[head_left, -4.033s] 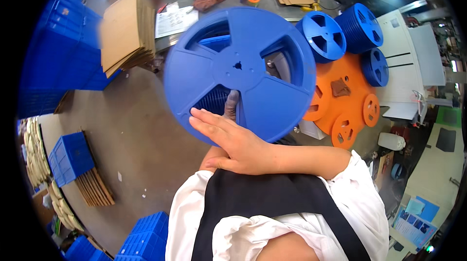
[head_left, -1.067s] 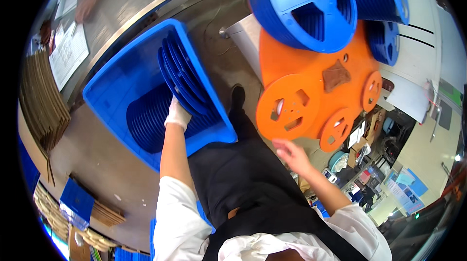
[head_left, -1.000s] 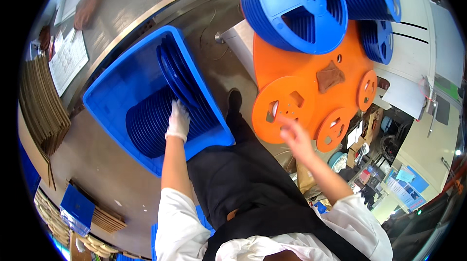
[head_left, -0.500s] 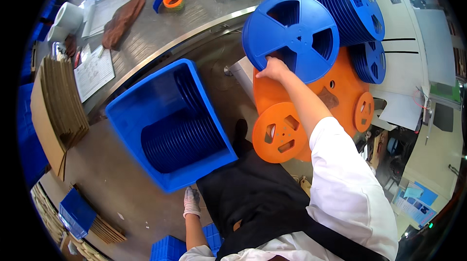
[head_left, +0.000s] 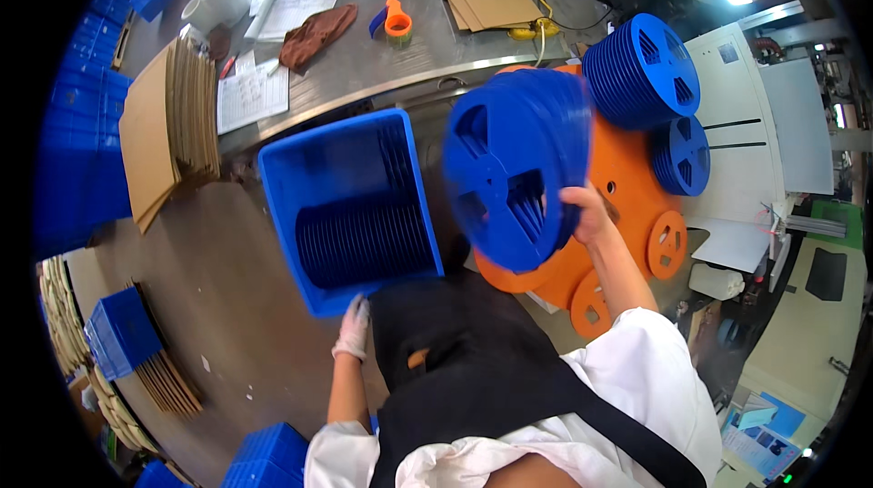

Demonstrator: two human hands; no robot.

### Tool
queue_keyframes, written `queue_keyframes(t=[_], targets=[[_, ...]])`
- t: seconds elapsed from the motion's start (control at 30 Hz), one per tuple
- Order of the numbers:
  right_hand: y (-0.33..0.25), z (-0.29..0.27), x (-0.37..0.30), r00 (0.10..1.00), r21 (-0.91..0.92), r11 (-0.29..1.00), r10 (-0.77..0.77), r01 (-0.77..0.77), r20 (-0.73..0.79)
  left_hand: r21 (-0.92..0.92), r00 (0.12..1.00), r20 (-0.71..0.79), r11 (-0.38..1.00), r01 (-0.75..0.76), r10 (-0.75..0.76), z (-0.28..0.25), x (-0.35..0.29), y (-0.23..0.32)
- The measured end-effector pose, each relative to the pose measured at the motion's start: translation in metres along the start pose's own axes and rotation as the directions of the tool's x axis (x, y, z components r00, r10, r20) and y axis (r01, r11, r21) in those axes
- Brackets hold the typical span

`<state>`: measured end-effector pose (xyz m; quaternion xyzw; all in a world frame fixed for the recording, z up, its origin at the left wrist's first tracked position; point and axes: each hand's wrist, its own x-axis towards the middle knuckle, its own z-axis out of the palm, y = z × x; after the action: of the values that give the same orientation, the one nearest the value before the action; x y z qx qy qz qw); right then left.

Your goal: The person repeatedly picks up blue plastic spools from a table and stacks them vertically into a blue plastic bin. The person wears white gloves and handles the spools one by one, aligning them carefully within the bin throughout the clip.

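My right hand (head_left: 587, 213) grips the edge of a stack of blue slotted reels (head_left: 480, 170), tilted and blurred, above the orange round-lobed stand (head_left: 627, 201). A blue bin (head_left: 336, 160) stands left of it, with a long row of dark blue reels (head_left: 364, 242) on edge inside and a shorter row along its far right side. At the bin's near rim is my gloved left hand (head_left: 352, 329), its fingers closed over the edge.
Two more blue reel stacks, one large (head_left: 637, 70) and one smaller (head_left: 682, 156), rest on the stand's far right. A metal table (head_left: 382, 65) runs behind the bin. Cardboard sheets (head_left: 150, 138) stand at left; white machinery (head_left: 732, 106) is at right.
My right hand has taken hold of the blue reels and moved them nearer and to the left, tipping them off the stand. My left hand stays at the bin's rim. The view has shifted.
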<state>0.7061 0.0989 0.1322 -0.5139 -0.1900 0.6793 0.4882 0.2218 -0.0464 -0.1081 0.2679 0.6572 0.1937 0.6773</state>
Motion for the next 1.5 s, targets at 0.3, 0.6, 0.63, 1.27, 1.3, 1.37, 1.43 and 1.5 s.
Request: queue_keyframes(t=[0.3, 0.6, 0.63, 1.27, 1.3, 1.37, 1.43, 1.5], targets=[[0.095, 0.078, -0.108, 0.831, 0.719, 0.685, -0.329, -0.116, 0.448, 0.599, 0.487, -0.212, 0.506, -0.620, 0.847, 0.005, -0.104, 0.218], [0.116, 0.130, -0.139, 0.769, 0.638, 0.751, -0.303, -0.171, 0.563, 0.440, 0.175, 0.581, -0.126, -0.889, 0.795, 0.096, -0.203, 0.271], [0.117, 0.134, -0.139, 0.754, 0.640, 0.751, -0.325, -0.161, 0.571, 0.526, 0.283, 0.576, -0.083, -0.847, 0.767, 0.077, -0.196, 0.275], [0.108, 0.223, -0.158, 0.971, 0.227, 0.973, -0.014, -0.042, 0.240, 0.070, 0.883, 0.297, 0.914, -0.400, 0.363, 0.026, -0.169, 0.216], [0.102, 0.242, -0.164, 0.973, 0.161, 0.986, 0.005, -0.043, 0.229, -0.202, 0.869, 0.332, 0.927, -0.315, 0.367, 0.025, -0.164, 0.213], [0.092, 0.265, -0.174, 0.980, 0.069, 0.996, 0.045, -0.060, 0.196, -0.345, 0.883, 0.334, 0.914, -0.212, 0.331, 0.009, -0.180, 0.213], [0.097, 0.253, -0.174, 0.979, 0.176, 0.984, 0.001, -0.038, 0.206, -0.558, 0.890, 0.289, 0.817, -0.143, 0.353, -0.016, -0.187, 0.201], [0.101, 0.239, -0.172, 0.964, 0.299, 0.954, -0.059, -0.022, 0.261, -0.817, 0.777, 0.385, 0.576, 0.037, 0.497, -0.045, -0.189, 0.196]])
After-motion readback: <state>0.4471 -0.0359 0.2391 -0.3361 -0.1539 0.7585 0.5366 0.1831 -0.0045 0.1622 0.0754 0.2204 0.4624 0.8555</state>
